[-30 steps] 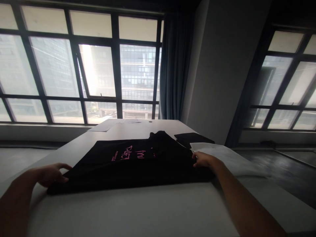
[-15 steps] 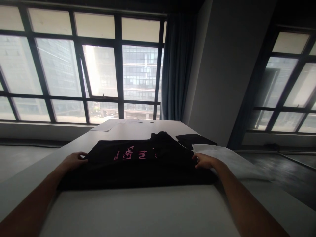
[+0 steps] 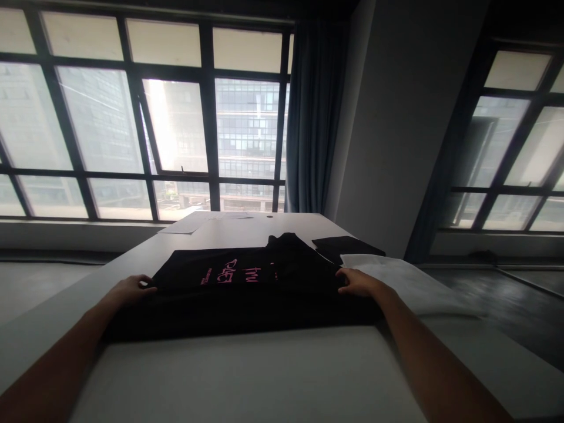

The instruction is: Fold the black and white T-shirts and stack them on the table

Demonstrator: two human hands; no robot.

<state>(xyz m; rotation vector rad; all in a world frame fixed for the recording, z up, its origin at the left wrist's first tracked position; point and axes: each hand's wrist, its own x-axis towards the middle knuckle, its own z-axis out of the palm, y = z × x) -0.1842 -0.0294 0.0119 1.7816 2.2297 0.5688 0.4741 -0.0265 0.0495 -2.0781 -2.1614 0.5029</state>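
Note:
A black T-shirt (image 3: 247,305) with pink lettering lies sideways across the white table (image 3: 247,376), its collar end toward the right. At its left end my left hand (image 3: 134,289) pinches the cloth between thumb and fingers. My right hand (image 3: 359,283) grips the shirt's right part near the shoulder, with the fingertips closed on the fabric. The near part of the shirt hangs or lies in a dark band toward me; its folds are hard to make out.
Behind my right hand lies a folded black cloth (image 3: 348,248), with a whitish translucent sheet or bag (image 3: 405,282) beside it. Papers (image 3: 183,224) rest at the table's far left. Windows (image 3: 171,129), a blue curtain (image 3: 312,117) and a pillar (image 3: 396,117) stand beyond.
My right hand has shifted slightly left with the shirt's edge. My left hand keeps its grip almost in place. The whole view has moved a little.

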